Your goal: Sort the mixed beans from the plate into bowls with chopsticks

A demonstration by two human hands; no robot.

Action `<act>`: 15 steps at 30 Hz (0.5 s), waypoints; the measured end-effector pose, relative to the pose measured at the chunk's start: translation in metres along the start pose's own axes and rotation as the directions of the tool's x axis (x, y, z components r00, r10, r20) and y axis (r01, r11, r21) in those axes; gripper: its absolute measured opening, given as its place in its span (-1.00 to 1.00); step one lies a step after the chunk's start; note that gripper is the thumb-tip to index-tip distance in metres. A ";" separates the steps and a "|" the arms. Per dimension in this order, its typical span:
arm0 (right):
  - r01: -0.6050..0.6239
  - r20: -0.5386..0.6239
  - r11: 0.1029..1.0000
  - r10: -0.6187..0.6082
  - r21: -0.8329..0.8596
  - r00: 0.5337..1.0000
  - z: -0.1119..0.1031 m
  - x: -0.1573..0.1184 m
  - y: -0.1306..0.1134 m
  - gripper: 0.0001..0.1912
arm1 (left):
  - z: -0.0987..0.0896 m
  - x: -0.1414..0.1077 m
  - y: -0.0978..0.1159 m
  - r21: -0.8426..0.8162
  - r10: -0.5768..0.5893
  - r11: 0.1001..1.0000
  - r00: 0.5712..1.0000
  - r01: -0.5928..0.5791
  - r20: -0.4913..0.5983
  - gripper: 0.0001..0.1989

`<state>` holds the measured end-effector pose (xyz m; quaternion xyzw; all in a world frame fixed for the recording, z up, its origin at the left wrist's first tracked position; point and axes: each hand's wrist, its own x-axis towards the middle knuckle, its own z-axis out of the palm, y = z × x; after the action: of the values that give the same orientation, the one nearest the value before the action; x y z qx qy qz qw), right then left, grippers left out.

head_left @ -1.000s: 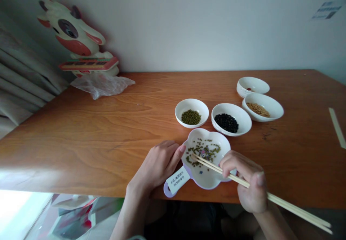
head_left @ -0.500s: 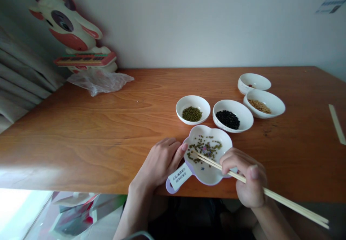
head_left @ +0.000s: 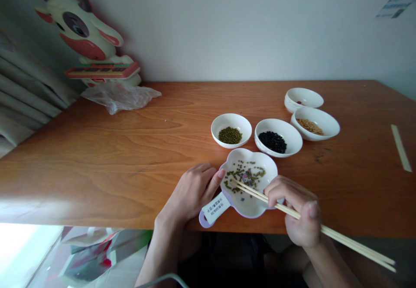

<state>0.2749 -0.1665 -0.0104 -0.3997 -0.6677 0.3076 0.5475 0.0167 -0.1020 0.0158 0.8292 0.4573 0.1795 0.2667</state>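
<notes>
My right hand (head_left: 297, 210) is closed around a pair of wooden chopsticks (head_left: 347, 241), whose tips meet among the green mung beans in a white flower-shaped dish (head_left: 251, 210). The dish has a lilac rim and a handle with a paper label (head_left: 216, 208). At its left side is my left hand (head_left: 198, 190), curled on the table with the thumb on the rim; its other fingertips are hidden. The mung beans (head_left: 243, 174) lie scattered over the dish. Whether the tips pinch a bean is too small to tell.
Behind the dish stand white bowls of mung beans (head_left: 230, 135), black beans (head_left: 273, 142) and tan beans (head_left: 310, 126). Another white bowl (head_left: 303, 98) farther back holds something small and red. A cow toy (head_left: 97, 41) and plastic bag (head_left: 123, 97) sit back left. A pale strip (head_left: 401, 148) lies right.
The view has shifted very slightly. Both hands, the chopsticks and the dish keep nearly the same places, with the chopstick tips still among the mung beans at the dish's left.
</notes>
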 end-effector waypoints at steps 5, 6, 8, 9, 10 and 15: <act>-0.002 -0.009 1.000 0.002 -0.019 1.000 0.002 0.003 -0.003 -0.25 | 0.000 0.001 0.001 0.019 -0.003 1.000 1.000 0.003 0.002 -0.46; 0.007 -0.010 1.000 -0.008 -0.023 1.000 0.003 0.004 -0.003 -0.25 | 0.000 0.001 0.001 0.020 -0.004 1.000 1.000 0.004 -0.001 -0.47; 0.028 -0.009 0.999 -0.029 -0.026 1.000 0.004 0.004 -0.003 -0.27 | 0.000 0.001 0.001 0.016 -0.007 1.000 1.000 0.007 -0.005 -0.47; 0.035 -0.012 0.999 -0.035 -0.025 0.999 0.004 0.004 -0.003 -0.28 | 0.000 0.001 0.001 0.013 -0.008 1.000 1.000 0.008 -0.006 -0.47; 0.038 -0.016 0.999 -0.038 -0.025 0.999 0.004 0.003 -0.002 -0.28 | 0.000 0.000 0.001 0.010 -0.009 1.000 1.000 0.009 -0.006 -0.48; 0.053 -0.062 0.998 -0.054 -0.020 0.997 0.006 0.000 0.000 -0.28 | 0.000 0.000 0.001 0.003 -0.011 1.000 1.000 0.011 -0.001 -0.48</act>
<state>0.2693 -0.1661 -0.0119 -0.3961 -0.6636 0.2741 0.5724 0.0170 -0.1024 0.0162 0.8270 0.4622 0.1776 0.2662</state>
